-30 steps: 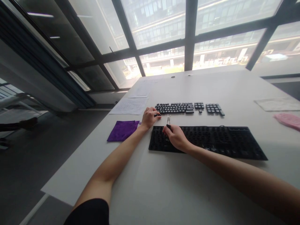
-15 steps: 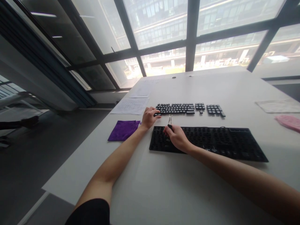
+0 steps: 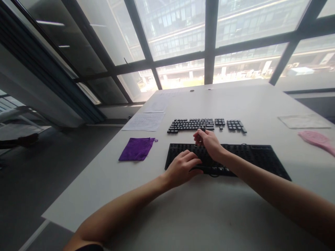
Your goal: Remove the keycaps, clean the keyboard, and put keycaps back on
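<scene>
A black keyboard (image 3: pixel 251 157) lies across the table, most of its keycaps gone, a few left along its front edge. My left hand (image 3: pixel 183 166) rests on its front left part, fingers on top and spread, thumb apart near the front edge. Above the keyboard's back edge, my right hand (image 3: pixel 210 142) is closed around a wire keycap puller (image 3: pixel 204 126), whose prongs point away from me. Whether a keycap sits in it I cannot make out. Behind, removed keycaps (image 3: pixel 190 123) lie in keyboard-like rows, with smaller groups (image 3: pixel 235 125) to the right.
A purple pouch (image 3: pixel 136 149) lies left of the keyboard, with paper sheets (image 3: pixel 143 122) behind it. To the right are a clear plastic bag (image 3: pixel 303 121) and a pink cloth item (image 3: pixel 316 139). The white table (image 3: pixel 167 216) ends before large windows.
My left hand has left the keycap rows and come back to the keyboard's front. My right hand has moved right and slightly forward with the keycap puller. The view has shifted a little.
</scene>
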### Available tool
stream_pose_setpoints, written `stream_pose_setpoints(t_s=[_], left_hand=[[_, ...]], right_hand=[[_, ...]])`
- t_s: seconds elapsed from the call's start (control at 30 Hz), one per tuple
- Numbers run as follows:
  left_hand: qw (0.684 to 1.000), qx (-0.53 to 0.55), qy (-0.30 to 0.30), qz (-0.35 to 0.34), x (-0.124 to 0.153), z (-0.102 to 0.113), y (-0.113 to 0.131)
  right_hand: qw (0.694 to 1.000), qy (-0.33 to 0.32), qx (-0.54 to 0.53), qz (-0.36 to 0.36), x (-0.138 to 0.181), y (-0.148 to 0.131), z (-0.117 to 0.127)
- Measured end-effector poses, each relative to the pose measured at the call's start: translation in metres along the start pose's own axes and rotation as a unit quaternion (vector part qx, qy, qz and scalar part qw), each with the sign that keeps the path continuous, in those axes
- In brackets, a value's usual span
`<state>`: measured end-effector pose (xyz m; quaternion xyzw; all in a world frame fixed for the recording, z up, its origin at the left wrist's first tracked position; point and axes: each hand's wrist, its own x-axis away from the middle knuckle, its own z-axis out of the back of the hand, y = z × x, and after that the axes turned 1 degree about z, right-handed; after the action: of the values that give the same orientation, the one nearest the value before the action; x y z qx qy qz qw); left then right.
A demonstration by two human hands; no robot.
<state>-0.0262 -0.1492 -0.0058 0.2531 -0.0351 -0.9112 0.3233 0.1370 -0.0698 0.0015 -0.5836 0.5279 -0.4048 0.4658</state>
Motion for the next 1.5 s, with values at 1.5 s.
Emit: stream_pose_setpoints(t_s=[1.5], left_hand=[[0.92,0.293,0.129,0.228,0.008,-0.005,-0.008]], right_hand=[[0.96,-0.088,0.237,0.122,0.016,0.027,0.021]])
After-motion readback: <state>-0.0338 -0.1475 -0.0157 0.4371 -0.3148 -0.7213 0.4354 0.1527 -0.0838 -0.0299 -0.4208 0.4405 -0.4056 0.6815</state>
